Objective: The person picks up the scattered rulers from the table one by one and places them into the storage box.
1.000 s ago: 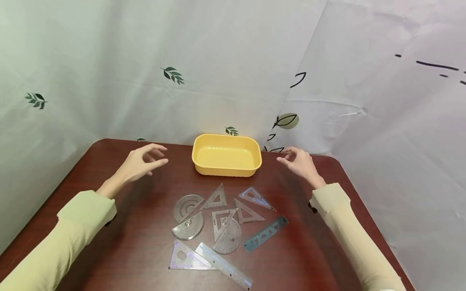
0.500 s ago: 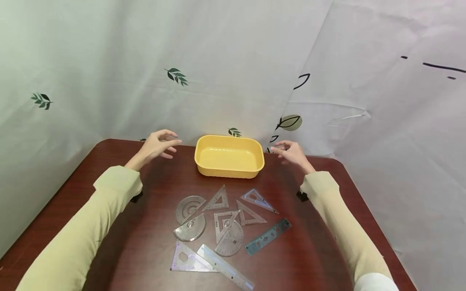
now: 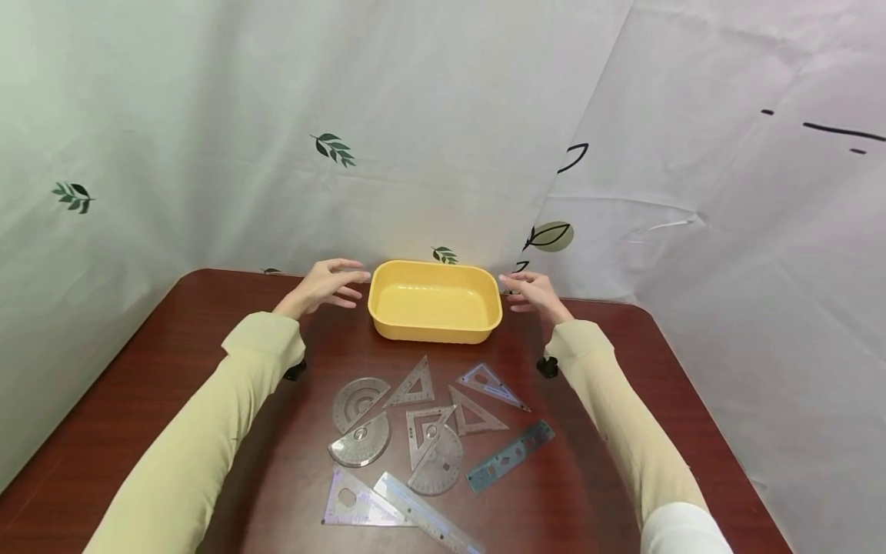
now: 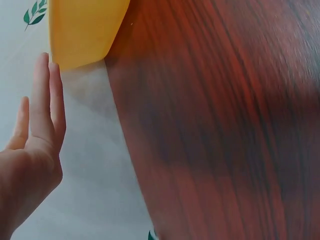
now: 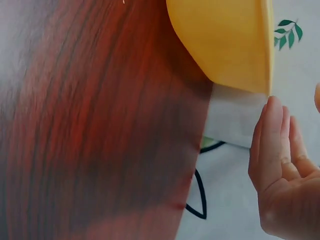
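A yellow plastic basin stands at the far edge of the table, with nothing in it. My left hand is just beside its left end, fingers fairly straight and pointing at it. At the right end is my right hand, its fingers likewise extended toward the basin. Both wrist views put fingertips right by the basin's corners; whether they touch it I cannot tell. Neither hand holds anything. Nearer me lie clear protractors, several set squares, a clear ruler and a bluish ruler.
The dark red wooden table has rounded far corners. A pale cloth with leaf prints hangs close behind the basin and along the sides. The drawing tools lie loosely, some overlapping, between the forearms.
Both hands have moved inward toward the basin, the left one rightward and the right one leftward. The basin and the drawing tools keep their places.
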